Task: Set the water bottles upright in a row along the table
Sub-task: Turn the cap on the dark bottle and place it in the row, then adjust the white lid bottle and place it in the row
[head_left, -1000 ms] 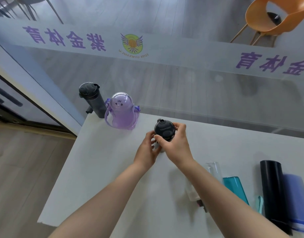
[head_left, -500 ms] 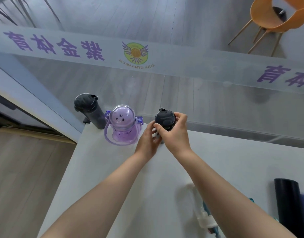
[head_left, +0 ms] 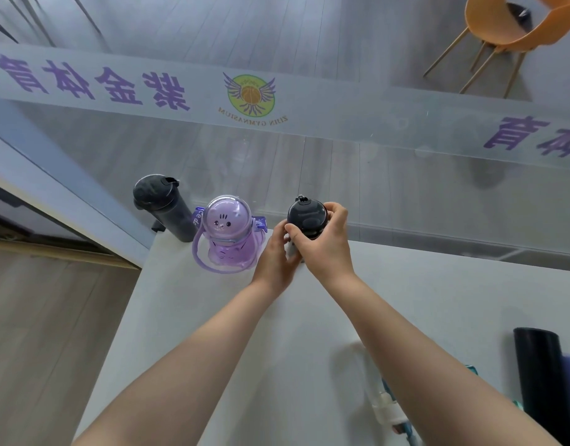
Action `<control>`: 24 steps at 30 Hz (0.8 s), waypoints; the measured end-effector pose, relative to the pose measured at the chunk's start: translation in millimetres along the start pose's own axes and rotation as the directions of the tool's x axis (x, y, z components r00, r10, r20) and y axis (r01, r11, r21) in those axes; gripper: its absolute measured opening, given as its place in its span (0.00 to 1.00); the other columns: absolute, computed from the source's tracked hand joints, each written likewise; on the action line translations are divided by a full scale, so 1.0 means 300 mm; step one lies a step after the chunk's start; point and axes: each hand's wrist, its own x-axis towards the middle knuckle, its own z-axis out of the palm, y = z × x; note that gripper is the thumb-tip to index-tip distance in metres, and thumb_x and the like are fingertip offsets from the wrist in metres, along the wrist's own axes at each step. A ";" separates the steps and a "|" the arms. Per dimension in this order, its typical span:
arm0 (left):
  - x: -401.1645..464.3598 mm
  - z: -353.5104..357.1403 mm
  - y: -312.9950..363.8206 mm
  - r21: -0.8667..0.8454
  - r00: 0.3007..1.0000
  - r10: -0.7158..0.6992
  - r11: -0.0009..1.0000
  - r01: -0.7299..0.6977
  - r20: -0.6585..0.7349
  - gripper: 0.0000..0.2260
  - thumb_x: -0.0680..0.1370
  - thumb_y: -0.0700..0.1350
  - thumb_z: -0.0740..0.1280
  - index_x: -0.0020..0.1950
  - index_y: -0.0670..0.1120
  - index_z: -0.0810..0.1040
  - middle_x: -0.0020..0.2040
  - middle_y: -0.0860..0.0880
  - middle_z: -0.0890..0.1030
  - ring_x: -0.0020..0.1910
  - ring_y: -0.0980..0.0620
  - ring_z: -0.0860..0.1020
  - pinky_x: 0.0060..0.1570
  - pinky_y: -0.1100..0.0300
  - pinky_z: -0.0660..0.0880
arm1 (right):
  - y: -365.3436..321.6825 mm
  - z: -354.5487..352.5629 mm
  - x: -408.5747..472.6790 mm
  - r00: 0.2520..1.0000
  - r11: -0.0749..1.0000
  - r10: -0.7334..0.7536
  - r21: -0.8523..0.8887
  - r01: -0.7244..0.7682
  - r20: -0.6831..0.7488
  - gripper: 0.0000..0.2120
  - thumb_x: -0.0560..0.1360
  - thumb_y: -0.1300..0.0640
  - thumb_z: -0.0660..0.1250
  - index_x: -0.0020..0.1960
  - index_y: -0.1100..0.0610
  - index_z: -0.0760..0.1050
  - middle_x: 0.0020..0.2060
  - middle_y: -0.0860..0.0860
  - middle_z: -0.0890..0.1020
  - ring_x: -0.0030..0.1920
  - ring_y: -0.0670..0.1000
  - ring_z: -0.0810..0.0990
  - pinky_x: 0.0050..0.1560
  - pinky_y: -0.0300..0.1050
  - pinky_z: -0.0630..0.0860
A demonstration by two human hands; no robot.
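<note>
A bottle with a dark round lid (head_left: 306,215) stands upright near the far edge of the white table (head_left: 187,317). My right hand (head_left: 325,244) wraps its side and lid, and my left hand (head_left: 274,255) grips its lower body, which is hidden behind the fingers. Left of it stand a purple cat-faced bottle (head_left: 227,236) with a strap and a dark grey bottle (head_left: 166,206) at the table's far left corner, both upright. The three form a line along the far edge.
More bottles lie at the near right: a black one (head_left: 541,375), a clear one with a white cap (head_left: 381,403) and a teal one partly behind my right arm. A glass wall with purple lettering runs just beyond the table. An orange chair (head_left: 515,24) stands behind the glass.
Both hands carried the dark-lidded bottle farther from me, toward the far edge and closer to the purple bottle. The view tilted, so the lying bottles slid toward the frame's lower right.
</note>
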 end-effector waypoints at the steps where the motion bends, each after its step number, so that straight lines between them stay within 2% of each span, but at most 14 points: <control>1: -0.002 0.001 0.003 0.000 1.000 0.007 1.000 -0.007 0.001 0.20 0.68 0.52 0.68 0.58 0.62 0.70 0.54 0.67 0.78 0.51 0.67 0.76 0.50 0.59 0.71 | -0.003 -0.002 0.000 1.000 1.000 0.004 -0.012 -0.004 0.005 0.30 0.66 0.45 0.76 0.58 0.47 0.60 0.56 0.50 0.72 0.56 0.52 0.76 0.50 0.41 0.74; 3: -0.008 -0.002 0.017 0.036 1.000 0.024 0.999 -0.024 -0.002 0.20 0.67 0.54 0.68 0.58 0.63 0.69 0.55 0.68 0.77 0.53 0.68 0.75 0.51 0.62 0.69 | -0.005 -0.009 -0.001 0.999 0.999 0.023 -0.040 -0.022 0.027 0.33 0.65 0.42 0.75 0.61 0.48 0.60 0.58 0.51 0.72 0.58 0.52 0.75 0.52 0.46 0.75; 6: -0.032 -0.018 0.046 0.115 1.000 0.005 0.993 -0.002 -0.023 0.26 0.69 0.58 0.68 0.66 0.59 0.67 0.61 0.65 0.74 0.60 0.65 0.73 0.55 0.69 0.67 | -0.001 -0.034 -0.012 0.994 0.992 0.087 -0.093 -0.080 0.070 0.42 0.65 0.33 0.70 0.71 0.49 0.56 0.66 0.52 0.70 0.66 0.53 0.71 0.61 0.53 0.73; 7: -0.041 -0.021 0.046 0.140 1.000 -0.007 0.990 0.010 -0.025 0.29 0.70 0.56 0.69 0.70 0.56 0.64 0.65 0.60 0.73 0.64 0.62 0.71 0.60 0.68 0.67 | 0.004 -0.048 -0.018 0.992 0.990 0.100 -0.107 -0.091 0.078 0.44 0.66 0.32 0.68 0.73 0.48 0.54 0.68 0.53 0.68 0.68 0.53 0.69 0.63 0.53 0.72; 9: -0.065 -0.026 0.039 0.198 0.999 -0.036 0.979 0.039 -0.021 0.33 0.75 0.50 0.69 0.76 0.50 0.59 0.74 0.52 0.67 0.71 0.54 0.66 0.69 0.56 0.66 | 0.022 -0.084 -0.039 0.992 0.987 0.098 -0.133 -0.087 0.082 0.42 0.68 0.32 0.65 0.74 0.47 0.52 0.71 0.52 0.67 0.71 0.52 0.65 0.65 0.51 0.69; 11: -0.099 -0.030 0.026 0.226 0.997 -0.071 0.971 0.076 -0.032 0.33 0.77 0.47 0.68 0.77 0.48 0.56 0.77 0.49 0.63 0.74 0.49 0.63 0.72 0.49 0.63 | 0.052 -0.130 -0.073 0.992 0.985 0.093 -0.156 -0.079 0.081 0.40 0.71 0.32 0.63 0.74 0.47 0.53 0.72 0.51 0.66 0.72 0.51 0.64 0.65 0.49 0.66; 15: -0.192 -0.011 0.011 0.240 0.993 -0.103 0.964 0.114 -0.060 0.31 0.77 0.45 0.66 0.77 0.48 0.56 0.77 0.49 0.61 0.75 0.49 0.62 0.73 0.49 0.61 | 0.132 -0.241 -0.172 0.989 0.980 0.121 -0.171 -0.106 0.082 0.35 0.74 0.36 0.63 0.74 0.48 0.54 0.71 0.51 0.67 0.71 0.49 0.64 0.64 0.45 0.64; 21: -0.363 0.086 -0.007 0.277 0.990 -0.144 0.950 0.142 -0.013 0.27 0.78 0.45 0.64 0.76 0.49 0.59 0.75 0.48 0.64 0.73 0.49 0.64 0.73 0.49 0.63 | 0.262 -0.447 -0.357 0.980 0.967 0.158 -0.221 -0.129 0.121 0.27 0.78 0.44 0.62 0.73 0.46 0.55 0.72 0.51 0.66 0.71 0.51 0.64 0.68 0.51 0.65; 24: -0.455 0.160 -0.014 0.258 0.987 -0.155 0.956 0.142 0.032 0.26 0.79 0.45 0.64 0.76 0.50 0.61 0.75 0.50 0.64 0.71 0.52 0.67 0.71 0.55 0.64 | 0.318 -0.562 -0.455 0.980 0.961 0.162 -0.246 -0.129 0.119 0.26 0.79 0.48 0.62 0.73 0.47 0.56 0.71 0.50 0.66 0.71 0.51 0.64 0.68 0.49 0.64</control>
